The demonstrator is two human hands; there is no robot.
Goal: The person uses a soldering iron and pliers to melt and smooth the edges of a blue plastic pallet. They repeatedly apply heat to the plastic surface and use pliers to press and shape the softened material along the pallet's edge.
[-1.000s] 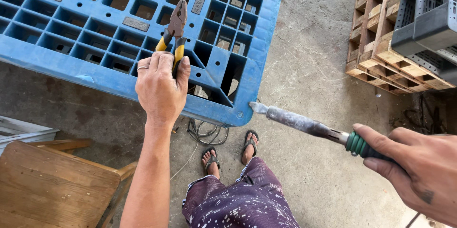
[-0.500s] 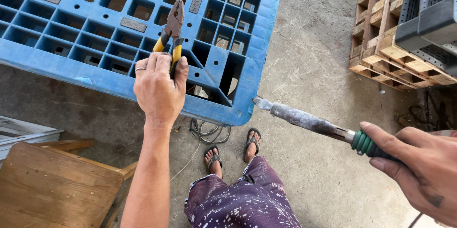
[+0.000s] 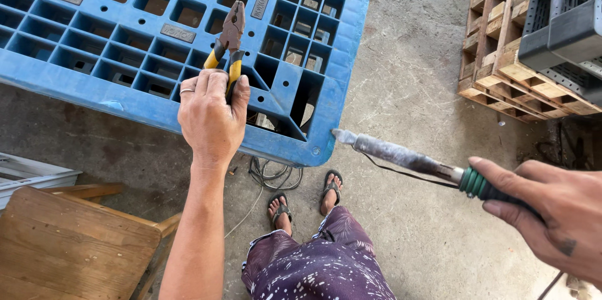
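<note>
Head view: left hand (image 3: 212, 118) closed around the yellow-and-black handles of pliers (image 3: 228, 42), nose pointing up over the blue plastic pallet (image 3: 94, 36), near its front edge, left of the broken front-right corner. Pliers jaws look closed, gripping nothing visible. Right hand (image 3: 552, 209) wrapped tight on the green grip of a soldering-iron-type tool (image 3: 401, 156); grey crusted shaft runs left, tip just beside the pallet's front-right corner, touching or not — cannot tell. Thin cord trails under the shaft. Sandalled feet (image 3: 307, 196) and loose wire coil (image 3: 276, 174) on the concrete floor right below the corner. Wooden stool (image 3: 69, 250) lower left, wooden pallets (image 3: 501, 55) upper right.

Risks: if hot, the tip sits over bare toes — a slip or a melt drip could burn. The cord could snag the corner.
</note>
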